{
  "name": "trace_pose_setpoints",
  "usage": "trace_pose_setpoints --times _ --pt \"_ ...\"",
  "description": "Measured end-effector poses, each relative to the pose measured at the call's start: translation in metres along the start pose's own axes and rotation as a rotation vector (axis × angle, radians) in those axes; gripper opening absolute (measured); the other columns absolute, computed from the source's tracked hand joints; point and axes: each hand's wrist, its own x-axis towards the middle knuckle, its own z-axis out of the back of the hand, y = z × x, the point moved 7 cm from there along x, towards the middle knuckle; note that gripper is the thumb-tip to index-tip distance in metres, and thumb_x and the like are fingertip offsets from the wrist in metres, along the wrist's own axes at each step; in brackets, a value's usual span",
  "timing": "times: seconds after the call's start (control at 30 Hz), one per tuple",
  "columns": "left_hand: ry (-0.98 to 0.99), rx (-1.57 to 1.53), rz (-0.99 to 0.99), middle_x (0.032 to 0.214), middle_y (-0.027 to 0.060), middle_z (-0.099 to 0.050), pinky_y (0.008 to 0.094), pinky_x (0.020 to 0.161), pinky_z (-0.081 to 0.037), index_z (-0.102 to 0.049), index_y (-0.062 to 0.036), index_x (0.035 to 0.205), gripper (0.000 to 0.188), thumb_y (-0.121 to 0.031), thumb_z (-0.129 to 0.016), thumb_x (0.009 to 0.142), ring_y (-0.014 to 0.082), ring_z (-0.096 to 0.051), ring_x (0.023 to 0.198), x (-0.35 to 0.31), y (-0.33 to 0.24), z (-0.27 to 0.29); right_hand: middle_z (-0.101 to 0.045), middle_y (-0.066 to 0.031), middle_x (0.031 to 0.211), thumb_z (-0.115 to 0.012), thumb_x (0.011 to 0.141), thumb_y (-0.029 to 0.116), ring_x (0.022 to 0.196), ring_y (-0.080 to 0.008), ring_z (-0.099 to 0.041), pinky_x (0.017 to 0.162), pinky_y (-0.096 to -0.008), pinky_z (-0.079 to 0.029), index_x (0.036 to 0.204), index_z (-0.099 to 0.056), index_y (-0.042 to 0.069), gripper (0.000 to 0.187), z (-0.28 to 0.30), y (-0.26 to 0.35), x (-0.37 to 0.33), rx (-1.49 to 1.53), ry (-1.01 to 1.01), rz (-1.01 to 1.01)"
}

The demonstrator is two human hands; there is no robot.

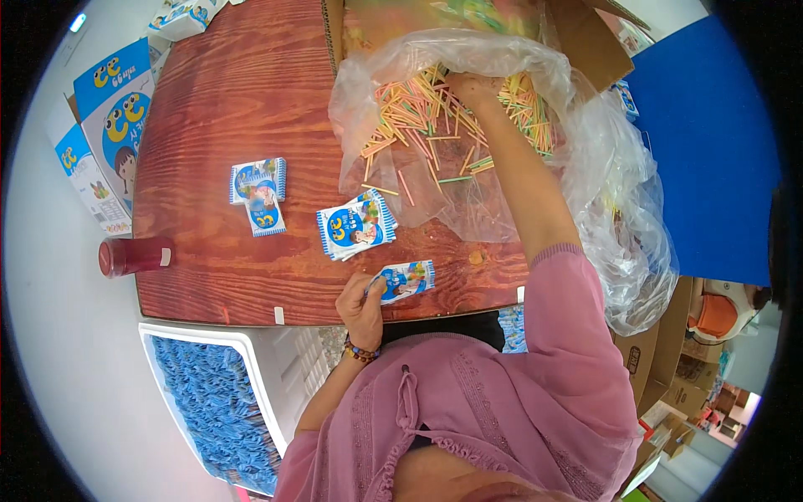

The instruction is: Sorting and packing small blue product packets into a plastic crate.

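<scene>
My left hand [361, 303], with a bead bracelet at the wrist, pinches a small blue and white packet [407, 279] near the front edge of the reddish wooden table [242, 92]. My right arm reaches forward into a clear plastic bag [619, 217] full of thin coloured sticks [414, 113] in pink, yellow, green and orange. My right hand [471, 87] sits curled in the pile with its fingers closed among the sticks.
More blue packets lie on the table: a flat pair [259, 192] and a small stack [356, 226]. A red bottle [134, 255] lies at the table's left edge. A white crate [276, 360] of blue packets stands below. Printed cartons [113, 117] stand left, a cardboard box [585, 42] behind the bag.
</scene>
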Motion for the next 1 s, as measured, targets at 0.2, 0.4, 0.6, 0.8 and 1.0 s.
trace_pose_setpoints --times 0.2,0.4,0.6,0.8,1.0 --pt "-0.007 -0.007 -0.015 0.073 0.0064 -0.057 0.024 0.059 -0.04 -0.062 0.0065 0.081 0.007 0.001 -0.063 0.085 0.0106 -0.051 0.066 0.001 -0.001 0.0 -0.065 -0.006 0.106 -0.048 0.085 0.033 0.103 -0.0244 -0.059 0.086 -0.0533 -0.043 0.098 -0.065 0.013 0.029 -0.04 -0.019 0.002 -0.124 -0.031 0.065" --pt "-0.022 0.011 0.014 0.074 0.0044 -0.055 0.0229 0.061 -0.038 -0.061 0.0064 0.079 0.01 0.0 -0.06 0.087 0.0095 -0.049 0.069 0.0 0.004 0.003 -0.058 -0.0101 0.125 -0.043 0.092 0.028 0.109 -0.0318 -0.057 0.086 -0.0546 -0.045 0.113 -0.061 0.004 0.036 -0.04 -0.007 -0.009 -0.147 0.19 0.189" --pt "0.027 -0.011 -0.012 0.074 0.0026 -0.054 0.0232 0.061 -0.037 -0.06 0.0053 0.08 0.009 -0.001 -0.061 0.087 0.0083 -0.047 0.069 0.001 0.001 -0.008 -0.069 -0.012 0.097 -0.051 0.093 0.029 0.096 -0.0278 -0.064 0.083 -0.0413 -0.051 0.108 -0.06 -0.003 0.037 -0.026 -0.064 -0.005 0.596 0.465 0.044" --pt "-0.024 0.022 -0.017 0.073 0.0007 -0.051 0.0226 0.06 -0.036 -0.06 0.0046 0.081 0.009 -0.001 -0.06 0.087 0.0066 -0.045 0.069 -0.002 -0.001 0.0 -0.069 -0.0126 0.107 -0.049 0.096 0.018 0.121 -0.0221 -0.052 0.109 -0.0324 -0.028 0.123 -0.046 -0.008 0.038 0.045 -0.011 -0.075 1.234 0.529 0.05" --pt "-0.017 0.038 -0.016 0.073 -0.0011 -0.048 0.0219 0.059 -0.035 -0.059 0.0036 0.08 0.009 -0.001 -0.061 0.087 0.0052 -0.043 0.069 0.0 -0.001 -0.005 -0.068 -0.0077 0.104 -0.05 0.096 0.016 0.106 -0.0155 -0.056 0.099 -0.0302 -0.037 0.12 -0.05 -0.001 0.029 0.043 0.0 -0.112 1.382 0.376 0.013"
